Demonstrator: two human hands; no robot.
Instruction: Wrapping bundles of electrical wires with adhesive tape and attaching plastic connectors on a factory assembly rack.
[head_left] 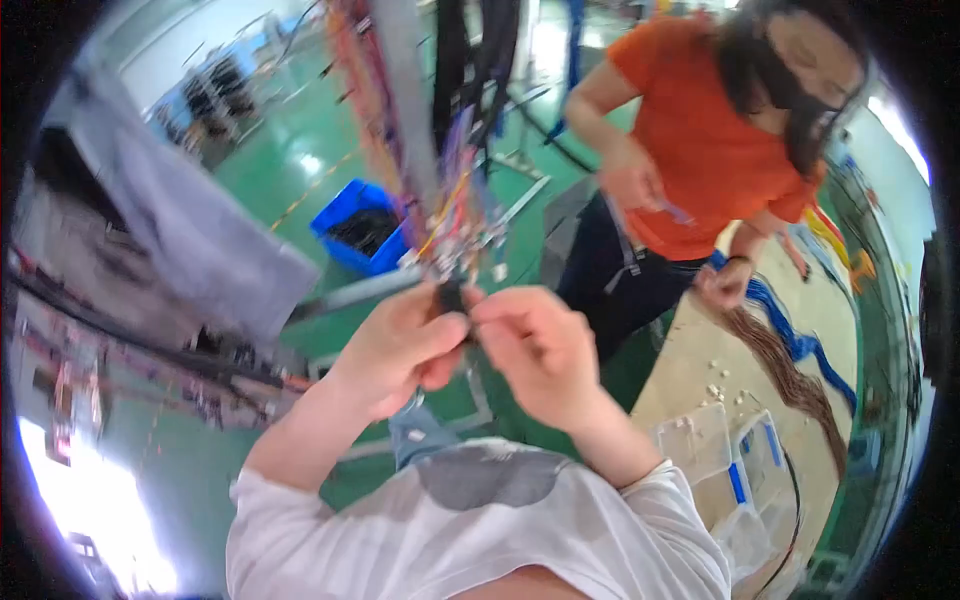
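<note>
My left hand point(405, 340) is closed on a small black piece point(452, 296), its thumb laid along the lower end. Against the right side of that piece, my right hand point(540, 350) has thumb and forefinger pinched together; whatever is between those fingertips is too small and blurred to name. Just beyond my fingers hangs a bundle of coloured wires point(462, 195), with several small white connectors point(500, 271) at the lower ends.
A blue bin point(395, 260) of black items stands on the green floor. At the right, a co-worker in an orange shirt point(690, 150) stands by a table point(680, 370) with blue wires point(800, 345), brown wires point(765, 350) and clear boxes point(695, 440). Grey cloth point(190, 200) hangs left.
</note>
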